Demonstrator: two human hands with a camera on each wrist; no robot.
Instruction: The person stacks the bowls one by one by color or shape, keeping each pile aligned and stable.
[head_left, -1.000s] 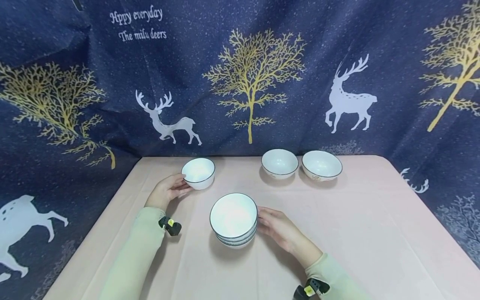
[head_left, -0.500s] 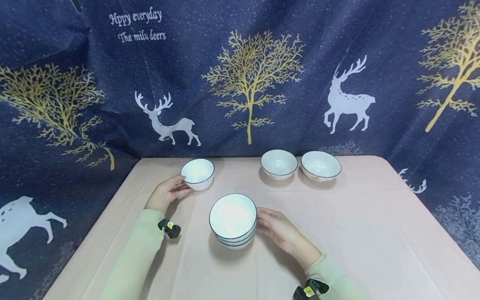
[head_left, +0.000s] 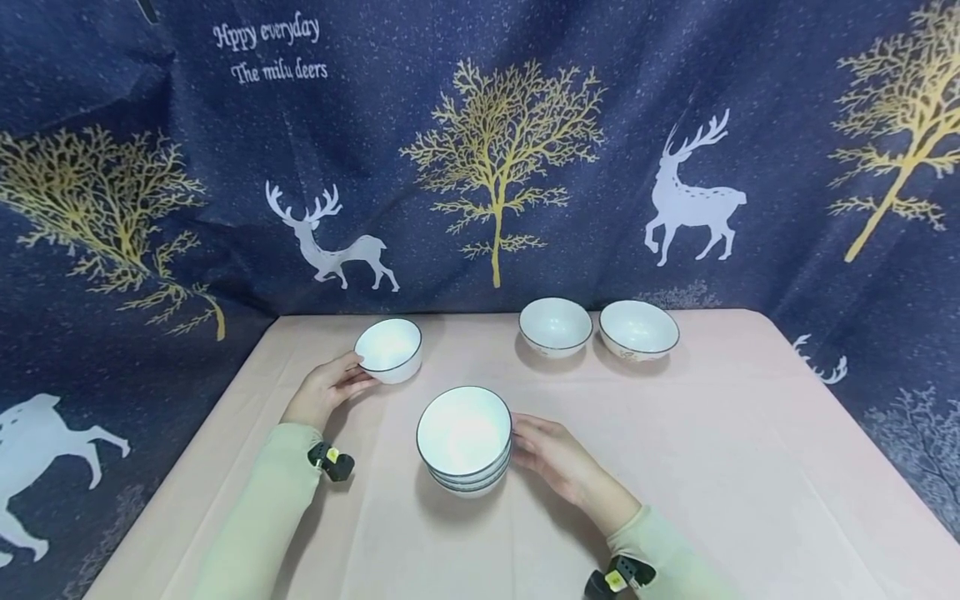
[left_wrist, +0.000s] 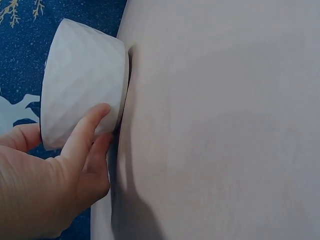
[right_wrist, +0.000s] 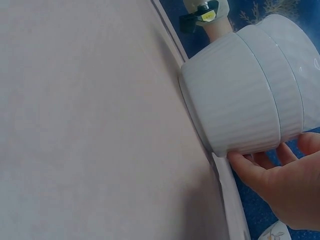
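My left hand [head_left: 324, 390] holds a white bowl [head_left: 392, 354] with a dark rim at the table's far left. In the left wrist view, the thumb is at the rim and the fingers [left_wrist: 90, 122] lie against the faceted outer wall. Nearer the middle stands a stack of several nested white bowls [head_left: 465, 437]. My right hand [head_left: 558, 462] touches this stack's right side. The right wrist view shows its fingertips [right_wrist: 237, 157] along the ribbed wall of the stack [right_wrist: 235, 95], with the thumb near an upper rim. Part of that hand is out of frame.
Two more white bowls [head_left: 556, 327] [head_left: 639, 330] stand side by side at the back right, the right one patterned outside. A pink cloth covers the table [head_left: 712, 467]. Behind its far edge hangs a dark blue curtain [head_left: 450, 150] with deer and trees.
My left hand and its bowl have shifted slightly left, and the bowl is a little more tilted. The right hand and the stack hold their place; the head view has drifted slightly.
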